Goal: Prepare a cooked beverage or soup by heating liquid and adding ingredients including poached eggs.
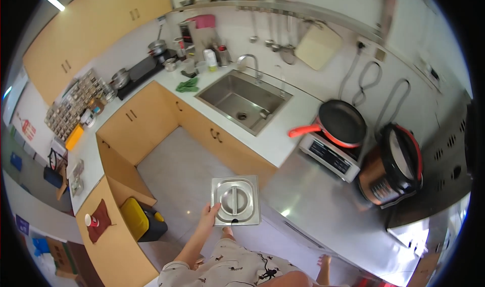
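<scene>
My left hand (209, 214) grips the left edge of a square stainless-steel food pan lid (246, 186), with the thumb resting on top. A round recess crossed by a bar handle sits in the lid's middle, and a dark spot shows at its near edge. Whether a pan lies underneath is hidden. Low at the right, my right hand (323, 261) hangs beside the front of the steel counter (303, 219), small in view, fingers apart, with nothing visible in it.
An induction cooker (329, 156) carries a red-handled frying pan (343, 122). An electric pressure cooker (390, 169) stands right of it. A sink (227, 94) with a tap (255, 63) and a green cloth (187, 85) are ahead. A yellow-lidded bin (134, 219) and a paper cup (91, 220) are left.
</scene>
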`<state>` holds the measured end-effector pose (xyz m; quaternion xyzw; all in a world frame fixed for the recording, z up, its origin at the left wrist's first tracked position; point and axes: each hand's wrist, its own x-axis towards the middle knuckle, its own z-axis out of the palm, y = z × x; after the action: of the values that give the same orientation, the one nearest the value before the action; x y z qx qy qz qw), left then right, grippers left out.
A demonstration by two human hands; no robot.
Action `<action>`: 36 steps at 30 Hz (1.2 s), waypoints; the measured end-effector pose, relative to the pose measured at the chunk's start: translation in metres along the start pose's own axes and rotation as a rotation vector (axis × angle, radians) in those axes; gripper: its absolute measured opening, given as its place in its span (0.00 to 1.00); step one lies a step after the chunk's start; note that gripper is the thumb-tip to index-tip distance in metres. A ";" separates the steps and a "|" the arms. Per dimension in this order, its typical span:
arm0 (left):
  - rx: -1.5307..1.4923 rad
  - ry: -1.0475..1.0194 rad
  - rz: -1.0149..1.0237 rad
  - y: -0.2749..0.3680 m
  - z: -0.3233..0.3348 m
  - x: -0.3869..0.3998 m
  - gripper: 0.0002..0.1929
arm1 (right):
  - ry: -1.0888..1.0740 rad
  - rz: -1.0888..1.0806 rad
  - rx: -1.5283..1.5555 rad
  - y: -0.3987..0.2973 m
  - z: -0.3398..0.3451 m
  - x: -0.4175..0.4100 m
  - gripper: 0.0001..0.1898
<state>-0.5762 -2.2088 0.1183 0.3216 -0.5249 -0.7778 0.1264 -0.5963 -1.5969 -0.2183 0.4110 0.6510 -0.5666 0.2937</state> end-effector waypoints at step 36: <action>-0.030 -0.063 0.255 0.397 -0.425 1.004 0.13 | 0.285 -1.325 -0.484 -0.703 1.074 -0.240 0.09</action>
<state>-1.1276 -3.2233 0.0030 0.2257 -0.5536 -0.7729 0.2126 -1.1783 -2.7113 0.1346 -0.0772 0.9030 -0.4063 -0.1169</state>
